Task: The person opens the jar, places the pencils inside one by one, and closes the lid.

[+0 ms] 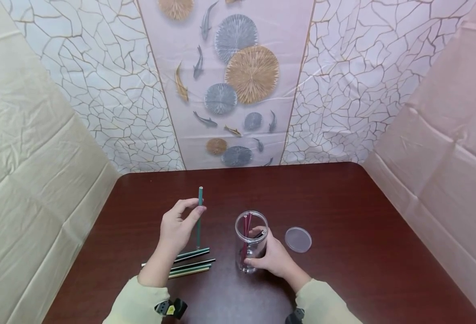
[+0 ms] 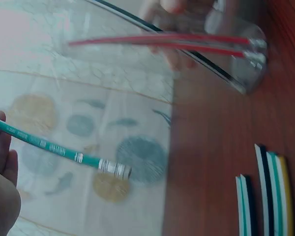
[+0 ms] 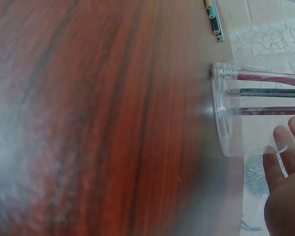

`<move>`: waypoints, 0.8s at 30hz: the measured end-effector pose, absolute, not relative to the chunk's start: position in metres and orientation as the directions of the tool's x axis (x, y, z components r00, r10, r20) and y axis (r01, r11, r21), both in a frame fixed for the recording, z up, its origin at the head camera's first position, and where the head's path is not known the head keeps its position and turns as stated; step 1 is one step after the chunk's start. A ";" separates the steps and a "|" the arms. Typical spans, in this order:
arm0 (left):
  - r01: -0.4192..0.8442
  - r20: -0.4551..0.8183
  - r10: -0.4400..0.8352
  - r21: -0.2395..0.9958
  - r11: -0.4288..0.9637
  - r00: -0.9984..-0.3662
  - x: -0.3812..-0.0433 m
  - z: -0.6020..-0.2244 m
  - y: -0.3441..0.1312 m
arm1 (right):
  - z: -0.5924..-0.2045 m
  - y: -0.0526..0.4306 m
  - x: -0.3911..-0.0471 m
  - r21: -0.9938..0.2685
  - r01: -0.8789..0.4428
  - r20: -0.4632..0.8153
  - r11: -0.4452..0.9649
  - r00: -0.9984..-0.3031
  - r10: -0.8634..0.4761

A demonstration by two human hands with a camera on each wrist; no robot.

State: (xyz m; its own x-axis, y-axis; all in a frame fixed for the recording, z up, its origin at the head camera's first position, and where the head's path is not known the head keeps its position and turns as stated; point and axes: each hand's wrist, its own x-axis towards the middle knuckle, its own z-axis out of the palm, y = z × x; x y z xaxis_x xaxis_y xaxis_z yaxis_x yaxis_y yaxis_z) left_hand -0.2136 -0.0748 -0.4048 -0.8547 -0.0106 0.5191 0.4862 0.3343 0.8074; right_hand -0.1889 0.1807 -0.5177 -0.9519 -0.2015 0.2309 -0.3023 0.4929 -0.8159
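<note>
Thumb and fingers of my left hand (image 1: 176, 229) pinch a green pencil (image 1: 199, 231) near its top, upright left of the jar. Its silvery ferrule (image 2: 114, 168) points down toward the table in the left wrist view. My right hand (image 1: 277, 258) grips a clear jar (image 1: 240, 247) from the right side, its fingers wrapped round the wall. Inside the jar lean two red pencils (image 2: 187, 38) and a black pencil (image 2: 214, 69), ferrules at the bottom. Several pencils (image 1: 191, 271), in black, green and yellow, lie side by side below the left hand.
A round translucent lid (image 1: 298, 240) lies flat on the dark wooden table (image 1: 327, 193), right of the jar. Patterned cloth (image 1: 242, 126) hangs behind the table's far edge, with pale cloth (image 1: 27, 180) on both sides.
</note>
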 end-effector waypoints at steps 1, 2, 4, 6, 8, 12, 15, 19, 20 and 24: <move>0.490 0.517 -0.019 0.822 0.292 -0.856 -0.211 -0.401 -0.073 | -0.518 0.181 -0.188 -0.817 -0.300 0.228 0.493 -0.952 -0.203; 0.497 0.519 -0.028 0.831 0.250 -0.854 -0.209 -0.398 -0.072 | -0.518 0.181 -0.188 -0.817 -0.298 0.224 0.494 -0.953 -0.204; 0.521 0.534 -0.043 0.837 0.171 -0.844 -0.205 -0.392 -0.070 | -0.518 0.181 -0.187 -0.820 -0.295 0.219 0.491 -0.954 -0.207; 0.554 0.560 -0.063 0.828 0.085 -0.826 -0.201 -0.384 -0.067 | -0.518 0.181 -0.187 -0.820 -0.295 0.219 0.490 -0.953 -0.208; 0.588 0.588 -0.093 0.808 0.027 -0.804 -0.197 -0.376 -0.065 | -0.517 0.180 -0.187 -0.819 -0.300 0.225 0.489 -0.952 -0.208; 0.631 0.617 -0.153 0.773 -0.069 -0.772 -0.188 -0.361 -0.060 | -0.517 0.181 -0.187 -0.815 -0.325 0.249 0.479 -0.944 -0.216; 0.668 0.648 -0.169 0.735 -0.115 -0.743 -0.182 -0.352 -0.057 | -0.517 0.181 -0.187 -0.816 -0.327 0.250 0.477 -0.943 -0.219; 0.729 0.716 -0.136 0.671 -0.135 -0.684 -0.177 -0.347 -0.051 | -0.517 0.181 -0.187 -0.820 -0.318 0.242 0.476 -0.946 -0.216; 0.743 0.733 -0.123 0.655 -0.138 -0.669 -0.177 -0.347 -0.050 | -0.517 0.181 -0.187 -0.821 -0.317 0.241 0.474 -0.946 -0.216; 0.784 0.787 -0.063 0.598 -0.163 -0.614 -0.177 -0.347 -0.045 | -0.516 0.181 -0.187 -0.827 -0.315 0.242 0.466 -0.947 -0.211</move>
